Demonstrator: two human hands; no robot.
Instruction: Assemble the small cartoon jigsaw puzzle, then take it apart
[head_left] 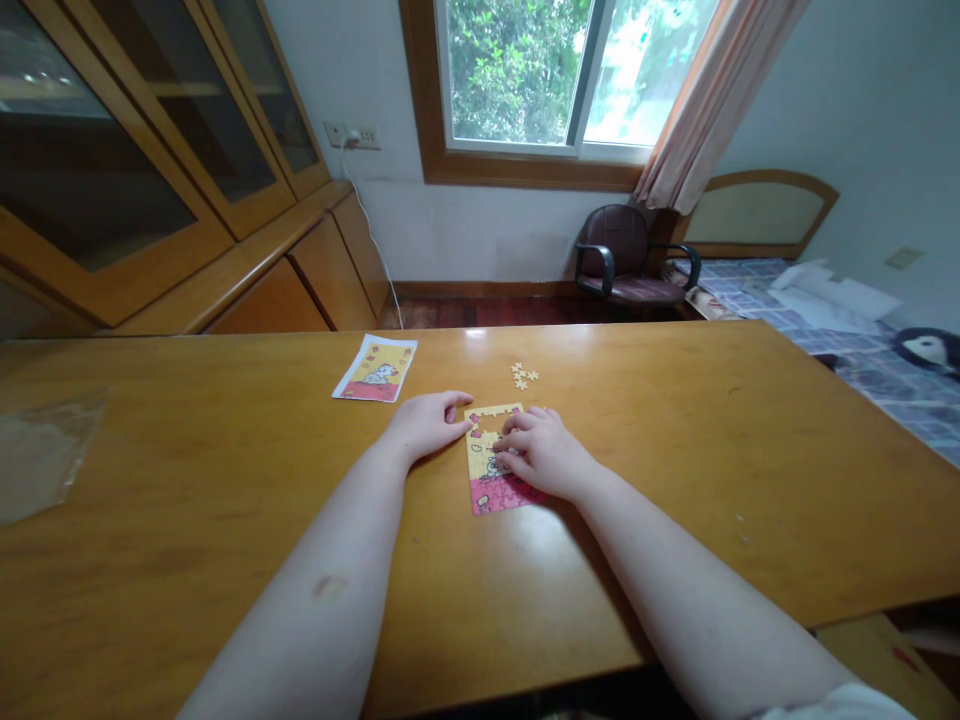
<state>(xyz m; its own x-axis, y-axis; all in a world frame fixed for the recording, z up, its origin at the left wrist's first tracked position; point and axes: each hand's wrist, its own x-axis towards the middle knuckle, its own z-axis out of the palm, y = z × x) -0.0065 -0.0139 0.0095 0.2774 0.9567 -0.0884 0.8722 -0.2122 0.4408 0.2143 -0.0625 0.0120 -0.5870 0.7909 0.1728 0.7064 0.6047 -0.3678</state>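
A small yellow and pink jigsaw puzzle (486, 478) lies flat on the wooden table (225, 480) in front of me. My left hand (425, 422) rests beside the puzzle's upper left corner, fingers curled, fingertips touching its edge. My right hand (541, 452) lies on the puzzle's right side, its fingers bent and pressing down on the pieces near the middle. A few loose puzzle pieces (523, 376) sit just beyond the puzzle. A printed picture card (375, 369) with the same yellow and pink design lies to the upper left.
A clear plastic bag (41, 450) lies at the table's left edge. Wooden cabinets (150, 180) with glass doors line the left wall. A dark armchair (626, 260) stands under the window, and a bed (862, 340) is at the right.
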